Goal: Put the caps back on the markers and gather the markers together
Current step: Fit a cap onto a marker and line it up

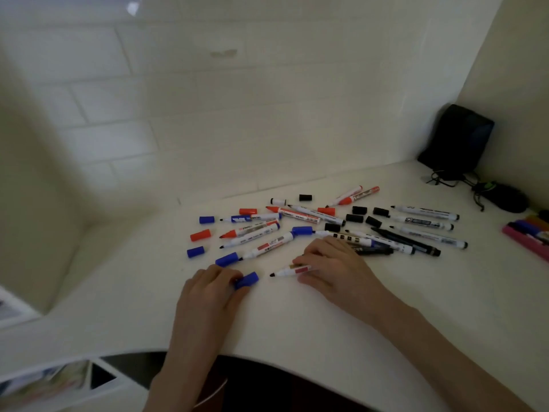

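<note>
The left hand (208, 289) pinches a blue cap (247, 280); the right hand (329, 266) holds an uncapped marker (289, 270) in a closed grip, both close to the table (297, 328). It is best to turn the cap's mouth toward the tip and push straight.

I am looking down at a white desk (326, 337), its near edge curving. A white tiled wall (208, 99) is rising behind it and catching a small glare (132, 8). A plain wall (523, 69) is closing the right side. A black box (457, 138) is standing in that corner, with cables (445, 178) lying beside it. Dim light is falling evenly.
</note>
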